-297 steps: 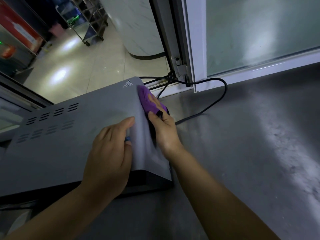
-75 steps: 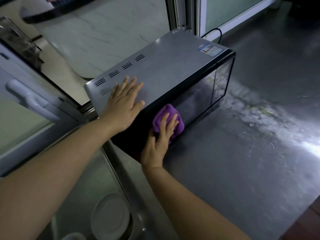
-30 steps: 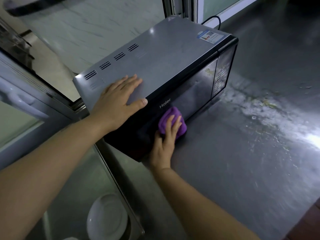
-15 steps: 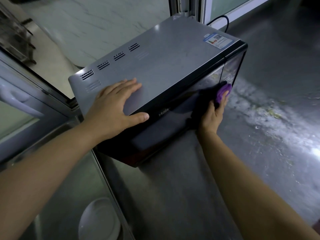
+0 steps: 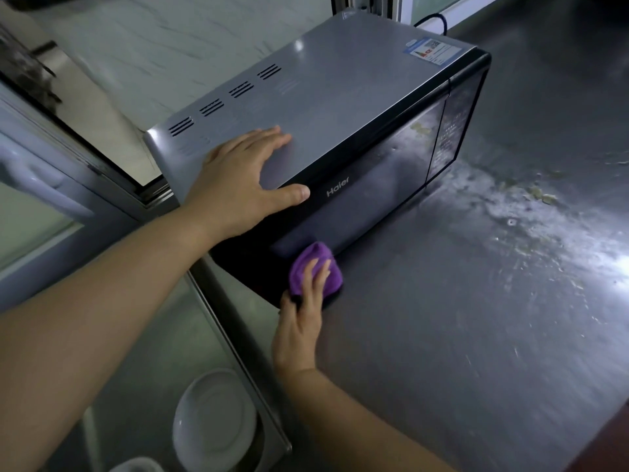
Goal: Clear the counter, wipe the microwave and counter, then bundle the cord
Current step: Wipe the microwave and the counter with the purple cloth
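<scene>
— Pressing a purple cloth (image 5: 315, 267) against the lower front of the microwave (image 5: 340, 114), our right hand (image 5: 301, 330) lies flat, fingers spread over it, not closed round it.

— And our left hand (image 5: 243, 185)?

— Open, palm down on the microwave's grey top, thumb over the front edge beside the brand name.

— Where does the microwave stand?

— Mid-frame on the steel worktop (image 5: 476, 318), which shows pale smears at right. Its black cord (image 5: 430, 20) loops behind, top of frame. A white plate (image 5: 214, 417) lies in the sink (image 5: 143, 352), lower left.
</scene>
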`<action>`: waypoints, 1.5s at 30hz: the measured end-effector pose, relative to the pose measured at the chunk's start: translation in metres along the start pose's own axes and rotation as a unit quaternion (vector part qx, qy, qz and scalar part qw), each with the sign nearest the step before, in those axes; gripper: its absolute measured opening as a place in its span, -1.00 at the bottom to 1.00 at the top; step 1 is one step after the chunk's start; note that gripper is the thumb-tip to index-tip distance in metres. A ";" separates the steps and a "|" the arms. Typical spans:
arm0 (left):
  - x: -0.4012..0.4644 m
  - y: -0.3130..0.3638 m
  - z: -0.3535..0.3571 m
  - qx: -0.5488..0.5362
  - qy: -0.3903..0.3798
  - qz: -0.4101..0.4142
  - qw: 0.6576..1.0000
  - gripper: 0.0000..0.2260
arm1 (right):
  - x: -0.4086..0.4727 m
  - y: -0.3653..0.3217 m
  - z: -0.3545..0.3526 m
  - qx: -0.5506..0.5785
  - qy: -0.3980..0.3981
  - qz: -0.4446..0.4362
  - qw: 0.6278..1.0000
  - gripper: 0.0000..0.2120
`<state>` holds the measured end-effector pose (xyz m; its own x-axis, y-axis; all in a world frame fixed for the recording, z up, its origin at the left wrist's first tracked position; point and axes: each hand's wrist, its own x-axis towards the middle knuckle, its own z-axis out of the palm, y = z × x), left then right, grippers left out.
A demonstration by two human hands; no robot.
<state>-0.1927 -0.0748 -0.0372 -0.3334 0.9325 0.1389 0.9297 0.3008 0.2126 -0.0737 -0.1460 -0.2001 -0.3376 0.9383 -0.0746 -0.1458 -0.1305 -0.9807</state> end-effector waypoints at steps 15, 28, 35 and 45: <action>0.000 -0.001 0.001 -0.001 -0.008 -0.003 1.000 -0.23 | 0.041 -0.001 -0.020 0.048 0.038 0.019 0.998 -0.37; -0.002 0.006 -0.005 0.006 -0.019 -0.021 1.000 -0.25 | 0.176 -0.039 -0.093 -0.021 0.140 0.023 0.990 -0.45; 0.001 0.024 -0.016 0.105 -0.052 -0.020 0.993 -0.23 | 0.211 -0.106 -0.119 0.020 0.146 0.056 0.987 -0.48; 0.073 0.091 0.009 0.141 -0.031 0.097 0.985 -0.39 | 0.223 -0.153 -0.111 0.059 0.103 -0.113 0.986 -0.47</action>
<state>-0.1314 0.0218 -0.0161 -0.1428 0.9858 0.0885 0.9844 0.1507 -0.0905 -0.0230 0.1188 -0.0865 -0.0892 0.9913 0.0967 -0.3070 0.0650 -0.9495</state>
